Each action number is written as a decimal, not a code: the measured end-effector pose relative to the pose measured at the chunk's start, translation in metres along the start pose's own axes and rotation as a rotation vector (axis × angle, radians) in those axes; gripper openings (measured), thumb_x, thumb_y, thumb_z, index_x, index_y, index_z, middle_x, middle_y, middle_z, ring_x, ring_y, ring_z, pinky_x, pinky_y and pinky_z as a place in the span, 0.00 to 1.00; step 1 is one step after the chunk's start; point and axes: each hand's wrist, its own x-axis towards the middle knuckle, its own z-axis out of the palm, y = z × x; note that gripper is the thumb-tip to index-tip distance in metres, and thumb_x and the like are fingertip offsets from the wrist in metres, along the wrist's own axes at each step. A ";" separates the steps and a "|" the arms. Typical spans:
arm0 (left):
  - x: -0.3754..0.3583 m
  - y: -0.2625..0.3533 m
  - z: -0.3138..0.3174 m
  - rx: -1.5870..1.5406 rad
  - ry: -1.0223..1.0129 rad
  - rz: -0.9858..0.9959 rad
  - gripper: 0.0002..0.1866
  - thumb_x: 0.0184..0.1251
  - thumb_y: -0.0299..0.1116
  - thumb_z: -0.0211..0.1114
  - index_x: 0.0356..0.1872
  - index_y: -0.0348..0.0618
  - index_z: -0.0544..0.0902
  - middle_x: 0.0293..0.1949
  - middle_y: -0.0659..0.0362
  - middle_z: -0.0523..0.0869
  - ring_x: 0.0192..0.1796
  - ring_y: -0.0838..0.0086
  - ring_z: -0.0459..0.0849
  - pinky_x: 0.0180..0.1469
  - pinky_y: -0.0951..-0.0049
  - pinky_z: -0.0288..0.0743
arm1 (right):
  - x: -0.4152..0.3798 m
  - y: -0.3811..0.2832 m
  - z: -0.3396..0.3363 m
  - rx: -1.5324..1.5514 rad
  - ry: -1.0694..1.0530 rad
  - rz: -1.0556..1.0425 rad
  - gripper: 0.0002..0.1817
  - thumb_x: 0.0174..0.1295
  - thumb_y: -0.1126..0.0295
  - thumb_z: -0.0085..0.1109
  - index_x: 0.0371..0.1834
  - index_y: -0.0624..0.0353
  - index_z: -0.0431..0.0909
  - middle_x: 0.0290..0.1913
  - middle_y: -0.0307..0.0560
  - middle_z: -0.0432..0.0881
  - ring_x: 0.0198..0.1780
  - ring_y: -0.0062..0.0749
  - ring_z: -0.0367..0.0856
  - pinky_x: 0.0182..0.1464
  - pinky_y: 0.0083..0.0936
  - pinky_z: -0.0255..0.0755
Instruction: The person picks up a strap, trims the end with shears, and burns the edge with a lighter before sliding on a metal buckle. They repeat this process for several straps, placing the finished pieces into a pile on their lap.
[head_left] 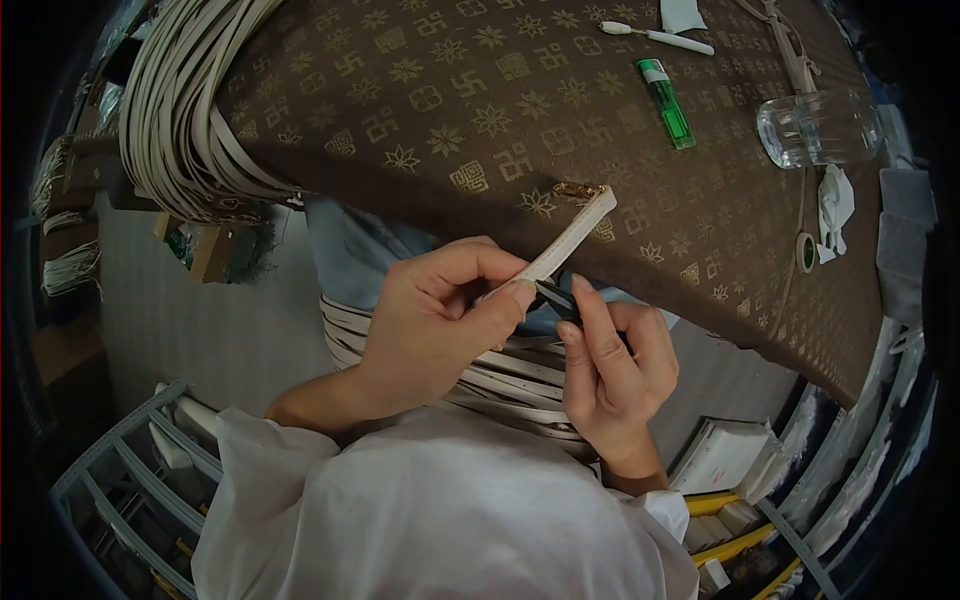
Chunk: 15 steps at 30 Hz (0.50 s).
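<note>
My left hand [430, 315] is closed, pinching a cream belt [570, 237] between thumb and fingers. The belt's end points up and away to the right, and a gold metal fitting [578, 190] shows beside that end, at the table's edge. In my right hand [622, 375] is a small dark tool [556, 298], gripped by thumb and fingertips. Its tip meets the belt right by my left thumb; most of the tool is hidden, so its exact kind cannot be told. More cream belts [520, 385] lie in a bundle across my lap.
A patterned brown cloth covers the table [440, 100]. A big bundle of cream belts [185, 100] hangs over its left end. On the right are a green lighter [667, 104], a white pen-like tool [660, 38], a clear glass [815, 130] and crumpled tissue [835, 210]. Shelving [125, 460] stands lower left.
</note>
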 end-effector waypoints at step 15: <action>0.000 0.005 -0.002 -0.041 -0.010 -0.080 0.07 0.59 0.23 0.56 0.36 0.33 0.79 0.27 0.66 0.75 0.24 0.90 0.68 0.23 0.89 0.64 | 0.002 0.001 -0.008 0.280 0.017 0.234 0.18 0.48 0.77 0.60 0.45 0.67 0.76 0.23 0.42 0.67 0.21 0.21 0.62 0.21 0.15 0.57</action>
